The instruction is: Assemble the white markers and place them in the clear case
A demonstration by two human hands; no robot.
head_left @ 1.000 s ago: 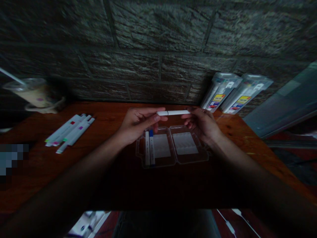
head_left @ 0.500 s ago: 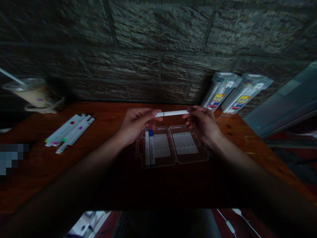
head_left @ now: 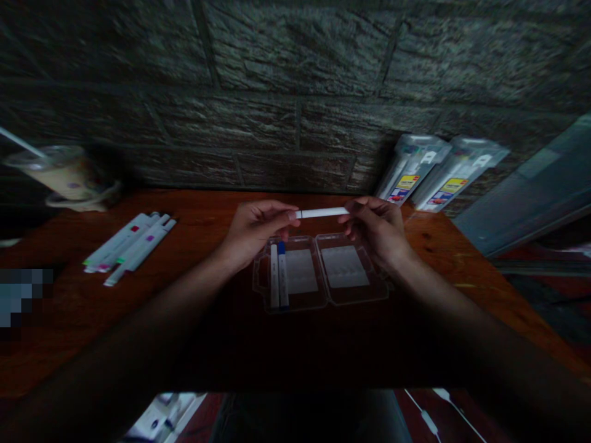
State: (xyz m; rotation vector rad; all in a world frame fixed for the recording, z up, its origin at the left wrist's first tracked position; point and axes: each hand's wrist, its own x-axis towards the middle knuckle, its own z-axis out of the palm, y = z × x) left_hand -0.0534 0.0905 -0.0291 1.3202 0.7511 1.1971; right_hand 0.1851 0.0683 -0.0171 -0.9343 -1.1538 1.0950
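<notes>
Left hand (head_left: 256, 231) and right hand (head_left: 379, 224) pinch marker (head_left: 323, 213) by opposite ends, fingers closed on it. Marker roughly level, near far edge of open case (head_left: 324, 277); height over table (head_left: 198, 215) hard to judge in gloom. Two pens (head_left: 283, 277) in case.

We are in a dim room, home or café we cannot tell. Behind our reddish-brown wooden table (head_left: 207, 215) rises a rough grey stone-block wall (head_left: 295, 61); by the table's left corner, a clear plastic drink cup (head_left: 69, 178).
</notes>
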